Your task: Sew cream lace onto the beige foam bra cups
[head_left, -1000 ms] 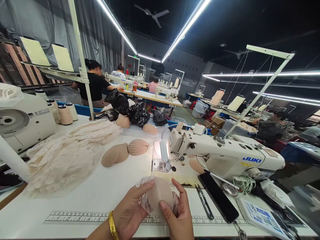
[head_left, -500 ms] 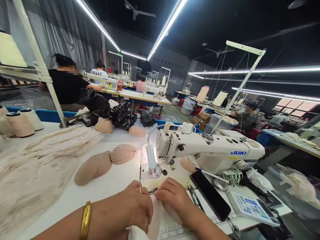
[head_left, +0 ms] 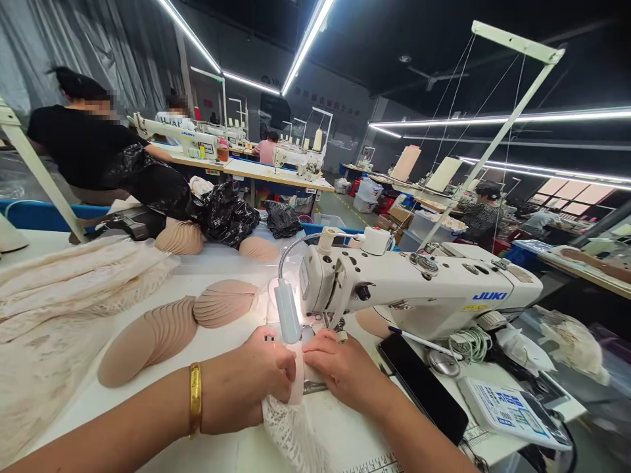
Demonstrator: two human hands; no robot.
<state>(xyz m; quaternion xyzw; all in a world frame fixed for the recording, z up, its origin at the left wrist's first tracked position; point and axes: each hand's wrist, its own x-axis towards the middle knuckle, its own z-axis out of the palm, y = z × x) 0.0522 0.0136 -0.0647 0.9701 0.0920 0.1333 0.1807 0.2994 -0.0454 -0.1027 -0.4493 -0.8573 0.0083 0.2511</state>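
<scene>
Handling lacy fabric (head_left: pixel 292 427), hands (head_left: pixel 244 384) lie by a "JUKI" sewing machine (head_left: pixel 419 289).

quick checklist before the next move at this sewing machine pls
1. Left hand gripping the pale fabric: ok, fingers closed on it.
2. Right hand at the fabric: ok, fingertips at its right edge.
3. Lamp lit: ok, glowing beside the sewing machine.
4. Needle clear of fingers: cannot tell, needle not discernible.
5. Lace lying flat: not ok, bunched below the left hand.
6. Phone off the fabric: ok, right of it.
</scene>
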